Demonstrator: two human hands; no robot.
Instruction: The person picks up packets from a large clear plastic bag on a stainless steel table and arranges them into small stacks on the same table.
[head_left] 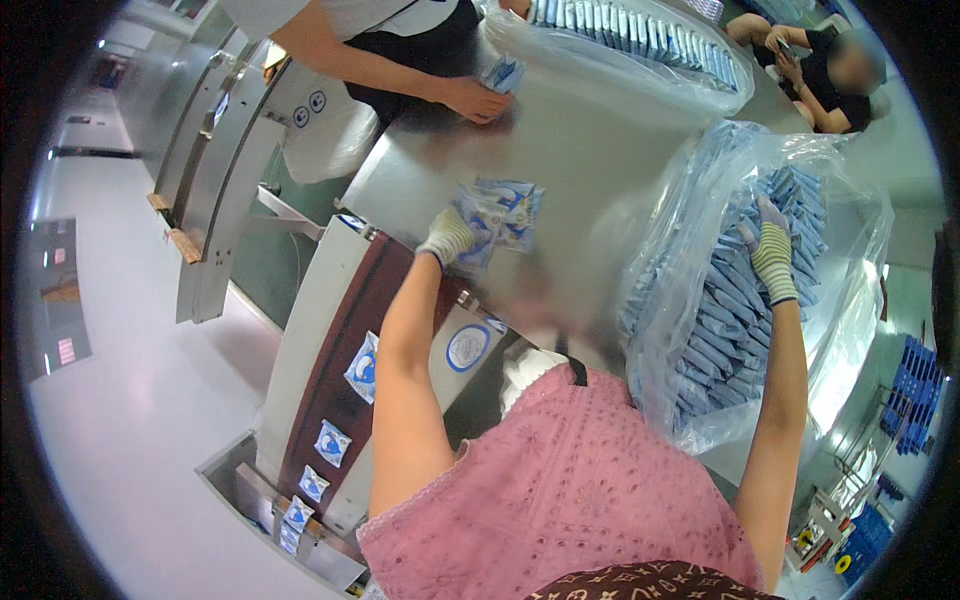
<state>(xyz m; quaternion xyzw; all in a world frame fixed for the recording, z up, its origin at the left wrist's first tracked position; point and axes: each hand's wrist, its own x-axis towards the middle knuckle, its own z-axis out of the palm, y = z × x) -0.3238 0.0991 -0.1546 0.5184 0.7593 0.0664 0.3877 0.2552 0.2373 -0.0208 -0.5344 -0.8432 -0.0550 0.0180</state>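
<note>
My left hand (447, 237), in a yellow-and-white striped glove, is at the left edge of a small group of blue-and-white sealed packets (515, 207) on the metal table. Its fingers close on the nearest packets, which look slightly blurred; its fingertips are partly hidden. To the right, my right hand (772, 258), in a matching glove, reaches into a large clear plastic bag (850, 215). Its fingers are stretched out and apart, lying against the rows of blue packets (725, 325) packed inside.
Beside my left arm, a dark red conveyor belt (345, 310) carries several spaced packets (333, 443). Across the metal table (590, 130), another person's hand (476, 100) is at a packet. A second bag holds upright packets (635, 40). Another person sits at the far right.
</note>
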